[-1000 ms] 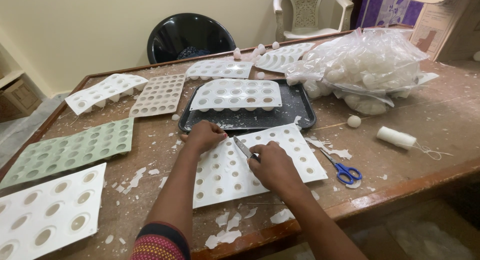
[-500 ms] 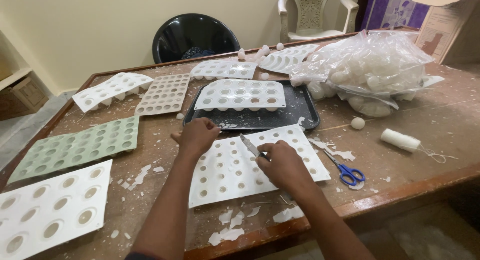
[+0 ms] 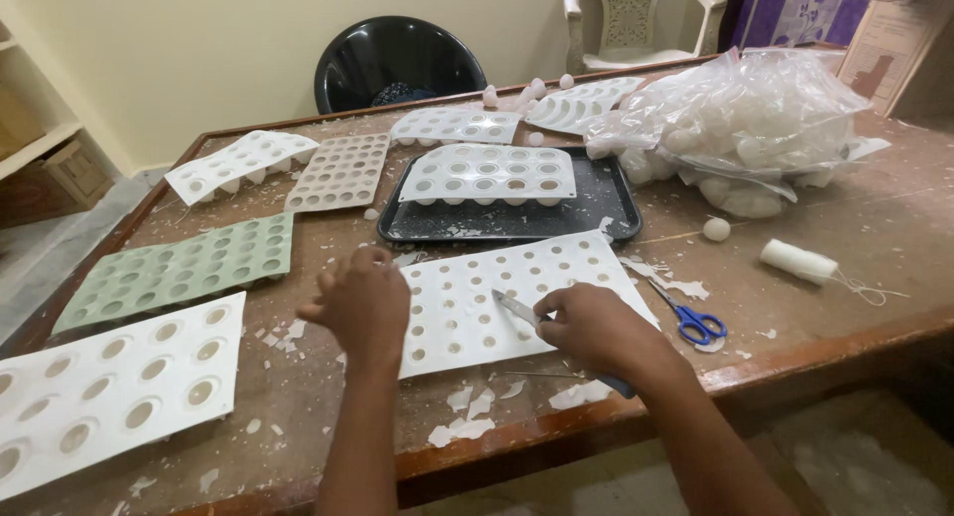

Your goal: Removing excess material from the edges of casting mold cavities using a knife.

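Note:
A white flat mould sheet with rows of small round holes (image 3: pixel 517 287) lies on the wooden table in front of me. My left hand (image 3: pixel 366 305) presses down on its left edge with curled fingers. My right hand (image 3: pixel 596 327) grips a small knife (image 3: pixel 517 307) whose metal blade lies flat on the sheet near its middle. White wax flakes (image 3: pixel 467 407) litter the table below the sheet.
A black tray (image 3: pixel 606 203) carries another white mould. A green mould (image 3: pixel 179 269), a large-holed white mould (image 3: pixel 109 387) and further moulds lie left and behind. Blue-handled scissors (image 3: pixel 691 322), a thread spool (image 3: pixel 798 261), a white ball (image 3: pixel 715 229) and a plastic bag of balls (image 3: pixel 745 128) sit right.
My hands and the sheet have shifted slightly as the view moved; the knife blade stays on the sheet, now a little lower and nearer the middle.

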